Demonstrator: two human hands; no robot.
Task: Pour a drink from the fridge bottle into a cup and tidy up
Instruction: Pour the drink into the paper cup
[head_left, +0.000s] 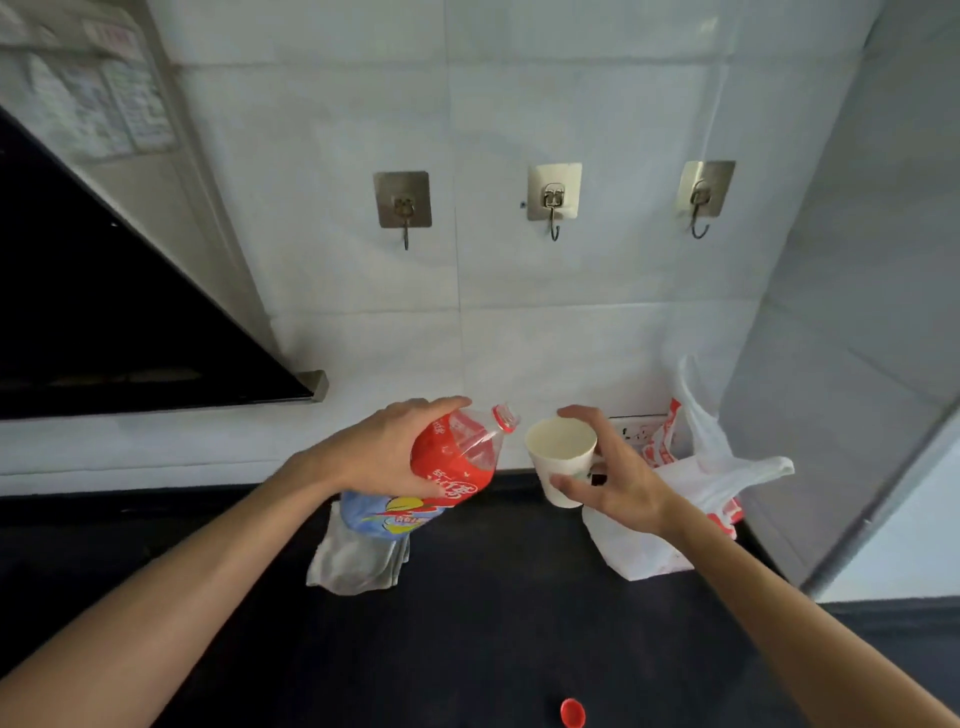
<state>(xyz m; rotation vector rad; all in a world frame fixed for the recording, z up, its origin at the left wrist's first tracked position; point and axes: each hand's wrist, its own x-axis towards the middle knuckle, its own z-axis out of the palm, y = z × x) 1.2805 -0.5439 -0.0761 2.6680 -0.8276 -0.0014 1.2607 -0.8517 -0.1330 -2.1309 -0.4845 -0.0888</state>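
My left hand (382, 452) grips a clear plastic bottle (457, 460) with a red and blue label, tilted so its open red-ringed neck points right toward the cup. My right hand (621, 480) holds a white paper cup (561, 457) in the air just right of the bottle's mouth, its opening tipped toward me. The inside of the cup looks pale and I see no liquid stream between them. The red bottle cap (572, 712) lies on the dark countertop (493, 623) near the front edge.
A folded grey cloth (353, 564) lies on the counter under the bottle. A white plastic bag with red print (691, 499) sits at the back right against the tiled wall. Three metal hooks (553, 200) hang on the wall. A dark range hood (104, 322) juts out at left.
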